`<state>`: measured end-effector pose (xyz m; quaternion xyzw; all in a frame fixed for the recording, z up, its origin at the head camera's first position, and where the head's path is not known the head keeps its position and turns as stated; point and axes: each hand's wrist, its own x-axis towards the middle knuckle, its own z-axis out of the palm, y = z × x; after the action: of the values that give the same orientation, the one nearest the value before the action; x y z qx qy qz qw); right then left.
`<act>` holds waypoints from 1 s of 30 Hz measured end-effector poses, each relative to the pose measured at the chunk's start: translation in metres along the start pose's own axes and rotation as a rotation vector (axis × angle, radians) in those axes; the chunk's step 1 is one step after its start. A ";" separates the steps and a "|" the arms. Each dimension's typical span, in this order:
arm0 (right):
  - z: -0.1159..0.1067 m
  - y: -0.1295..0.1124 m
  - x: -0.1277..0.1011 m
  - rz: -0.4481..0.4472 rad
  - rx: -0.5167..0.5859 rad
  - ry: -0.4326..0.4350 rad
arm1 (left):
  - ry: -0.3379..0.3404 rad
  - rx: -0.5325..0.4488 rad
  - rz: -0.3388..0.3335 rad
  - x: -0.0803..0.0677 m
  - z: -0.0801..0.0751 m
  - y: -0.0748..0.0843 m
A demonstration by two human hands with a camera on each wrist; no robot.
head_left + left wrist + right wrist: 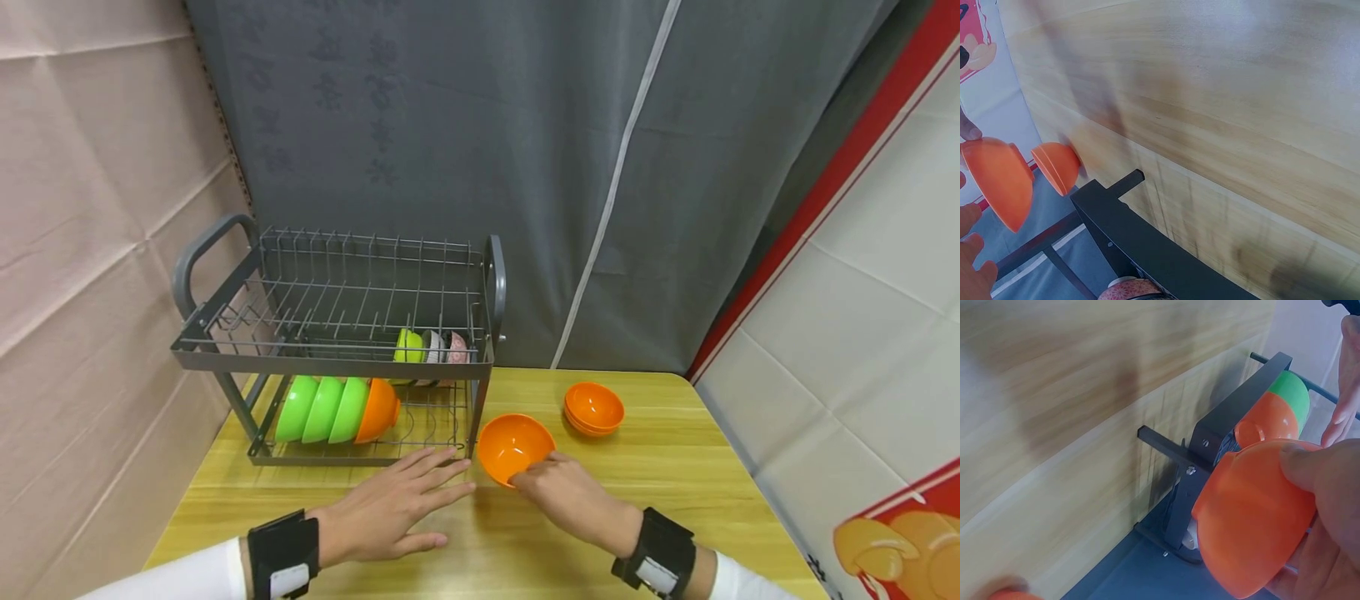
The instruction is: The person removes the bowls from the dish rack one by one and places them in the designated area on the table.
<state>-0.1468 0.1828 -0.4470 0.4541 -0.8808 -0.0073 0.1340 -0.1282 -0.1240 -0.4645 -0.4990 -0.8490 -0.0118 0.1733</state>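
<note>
My right hand [573, 497] pinches an orange bowl [513, 443] at its rim, thumb on one face and fingers on the other. In the right wrist view the bowl [1254, 515] looks lifted off the table and tilted, close to the rack's right end. My left hand [397, 507] holds nothing; its fingers are spread and straight, palm down, in front of the lower right part of a dark grey dish rack [330, 365]. On the lower tier three green bowls [322, 408] and an orange bowl [377, 412] stand on edge in a row.
Two nested orange bowls [594, 408] sit on the wooden table [675, 483] right of the rack. Behind the row, small light green [408, 346], white and pink bowls [457, 348] stand at the rack's right. A grey curtain [420, 125] hangs behind.
</note>
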 end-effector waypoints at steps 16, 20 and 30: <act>0.006 0.013 -0.004 0.081 -0.014 -0.003 | -0.066 0.005 0.037 0.020 -0.005 0.000; 0.007 0.014 -0.006 0.103 0.007 -0.005 | -0.092 -0.005 0.052 0.026 -0.005 0.000; 0.005 0.022 -0.010 0.120 -0.011 0.010 | -0.094 0.017 0.062 0.034 -0.001 0.002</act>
<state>-0.1605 0.2029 -0.4515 0.3995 -0.9058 -0.0017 0.1410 -0.1408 -0.0948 -0.4534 -0.5238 -0.8403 0.0243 0.1376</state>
